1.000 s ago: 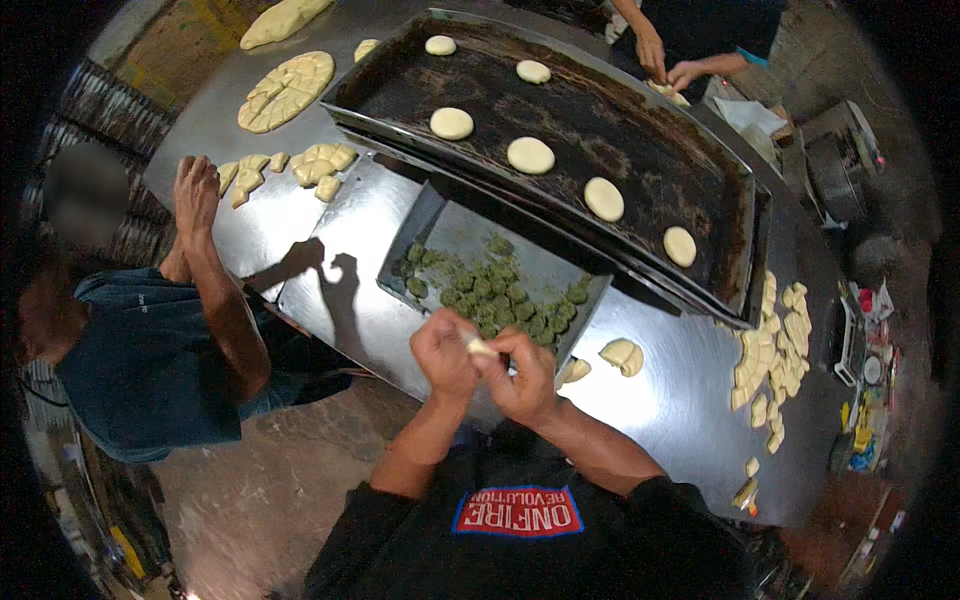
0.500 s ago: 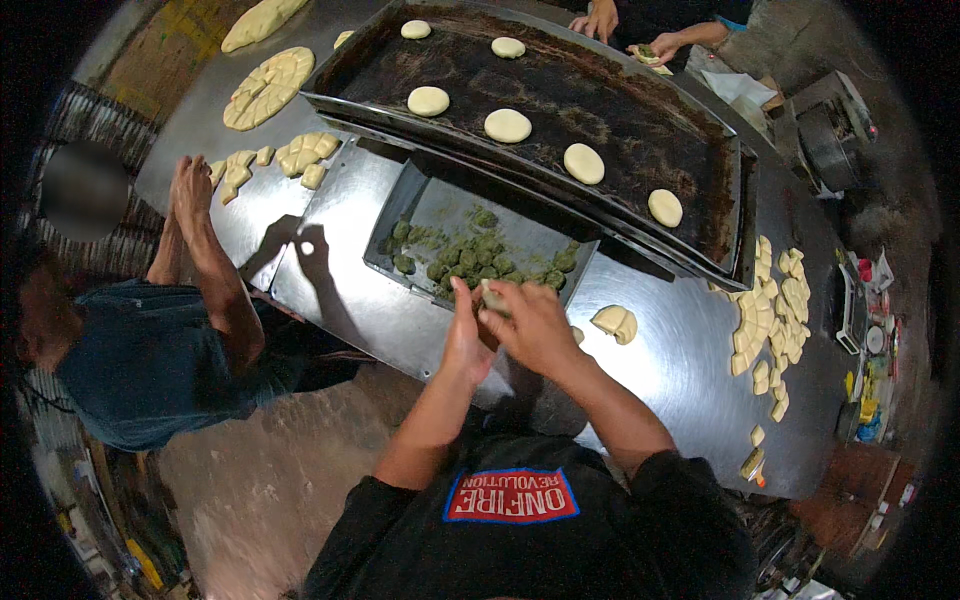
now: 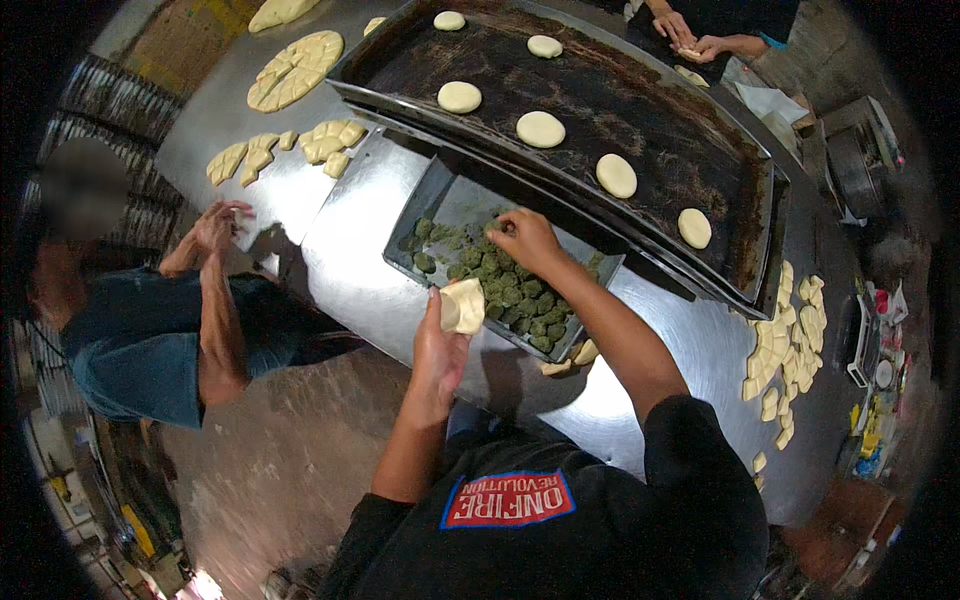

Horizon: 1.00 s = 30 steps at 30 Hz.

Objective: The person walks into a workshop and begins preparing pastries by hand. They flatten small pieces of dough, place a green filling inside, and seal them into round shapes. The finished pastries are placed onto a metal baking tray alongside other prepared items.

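My left hand is closed on a flattened piece of pale dough, held up at the near edge of a metal tray. Inside that tray lies a heap of green filling lumps. My right hand reaches over the heap, thumb and fingers pinched together on a lump of green filling, mostly hidden by the fingertips. Close to the tray's near right corner, cut dough pieces rest on the metal table, partly covered by the tray and my arm's shadow.
A large dark baking tray with several round dough discs stands beyond the filling tray. Cut dough lies at the right, more dough at the far left. One co-worker stands at left; another's hands work at the far side.
My hands have parted: the right has moved forward to the filling, while the left now displays the flattened dough. The view has shifted slightly. The left co-worker's hands have lowered.
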Available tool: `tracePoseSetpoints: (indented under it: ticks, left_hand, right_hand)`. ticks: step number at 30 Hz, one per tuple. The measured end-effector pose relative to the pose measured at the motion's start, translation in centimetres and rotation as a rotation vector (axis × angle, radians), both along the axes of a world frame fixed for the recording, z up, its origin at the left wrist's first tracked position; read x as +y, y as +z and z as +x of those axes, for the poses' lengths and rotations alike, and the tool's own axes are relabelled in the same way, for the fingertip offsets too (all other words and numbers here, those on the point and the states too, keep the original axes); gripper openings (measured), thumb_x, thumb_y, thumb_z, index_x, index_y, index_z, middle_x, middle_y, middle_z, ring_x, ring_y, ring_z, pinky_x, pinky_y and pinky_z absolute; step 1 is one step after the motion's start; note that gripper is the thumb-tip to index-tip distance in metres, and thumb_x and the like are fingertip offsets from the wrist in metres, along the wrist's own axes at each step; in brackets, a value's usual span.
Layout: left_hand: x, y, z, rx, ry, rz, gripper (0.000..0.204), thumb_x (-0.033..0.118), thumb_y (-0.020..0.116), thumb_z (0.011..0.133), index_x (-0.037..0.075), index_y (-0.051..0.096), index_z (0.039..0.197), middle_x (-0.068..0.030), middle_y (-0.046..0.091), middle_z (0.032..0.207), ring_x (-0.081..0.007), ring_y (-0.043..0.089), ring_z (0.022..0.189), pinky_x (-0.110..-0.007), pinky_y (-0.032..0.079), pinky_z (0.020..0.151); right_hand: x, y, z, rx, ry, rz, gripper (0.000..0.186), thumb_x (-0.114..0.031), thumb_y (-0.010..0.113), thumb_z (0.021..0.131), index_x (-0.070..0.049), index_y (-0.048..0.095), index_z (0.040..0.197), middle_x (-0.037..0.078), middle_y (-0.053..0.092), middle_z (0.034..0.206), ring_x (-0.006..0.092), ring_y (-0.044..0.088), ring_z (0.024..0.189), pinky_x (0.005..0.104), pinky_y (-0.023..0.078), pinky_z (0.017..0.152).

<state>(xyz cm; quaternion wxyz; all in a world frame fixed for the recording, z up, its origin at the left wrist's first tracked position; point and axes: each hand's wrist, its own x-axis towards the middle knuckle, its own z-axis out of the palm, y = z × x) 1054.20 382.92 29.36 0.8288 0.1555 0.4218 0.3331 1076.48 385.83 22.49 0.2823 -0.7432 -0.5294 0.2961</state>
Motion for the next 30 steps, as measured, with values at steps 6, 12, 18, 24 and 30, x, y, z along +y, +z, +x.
tracePoseSetpoints:
  ticks: [6,12,18,24,30]
  left_hand:
    - [0.4,0.0,0.9,-0.159,-0.1,0.071,0.048,0.038,0.045,0.101,0.002,0.046,0.133,-0.0102,0.058,0.123,-0.0205,0.057,0.111,-0.034,0.044,0.097]
    - [-0.7,2.4,1.4,-0.122,-0.221,0.271,0.046,0.014,0.051,0.098,-0.002,0.036,0.139,-0.0101,0.052,0.131,-0.0202,0.049,0.122,-0.036,0.042,0.103]
    - [-3.6,4.1,2.7,-0.225,0.073,0.222,0.035,0.015,0.046,0.101,0.001,0.045,0.132,-0.0126,0.054,0.128,-0.0215,0.054,0.116,-0.037,0.042,0.101]
    - [-3.5,7.0,0.1,-0.478,-0.351,-0.02,0.055,0.046,0.039,0.1,0.004,0.041,0.135,-0.0122,0.054,0.128,-0.0232,0.054,0.115,-0.04,0.041,0.101]
    - [-6.0,8.6,-1.0,-0.245,-0.46,0.471,0.044,0.023,0.053,0.098,0.002,0.044,0.136,-0.0132,0.053,0.134,-0.0186,0.055,0.116,-0.035,0.043,0.1]
  right_hand:
    - [-9.0,7.5,-7.4,-0.056,0.035,0.418,0.037,-0.021,0.069,0.082,0.0,0.063,0.112,0.015,0.061,0.102,0.0297,0.061,0.088,0.0387,0.049,0.078]
    - [-10.2,11.0,-5.5,0.345,-0.141,0.362,0.035,-0.01,0.067,0.083,0.0,0.062,0.116,0.015,0.062,0.104,0.0192,0.062,0.079,0.0271,0.049,0.07]
    - [-11.2,12.0,-6.8,-0.195,0.208,0.59,0.026,-0.017,0.065,0.082,0.0,0.062,0.102,0.012,0.061,0.086,0.0291,0.061,0.076,0.0385,0.05,0.066]
    - [-14.7,13.2,-7.6,-0.33,0.244,0.65,0.023,-0.015,0.064,0.081,-0.002,0.062,0.1,0.014,0.059,0.096,0.0318,0.059,0.088,0.0403,0.049,0.076]
    - [-18.2,19.3,-8.3,-0.062,0.157,0.75,0.031,-0.007,0.074,0.076,-0.003,0.062,0.104,0.011,0.057,0.097,0.0288,0.058,0.088,0.0359,0.048,0.075]
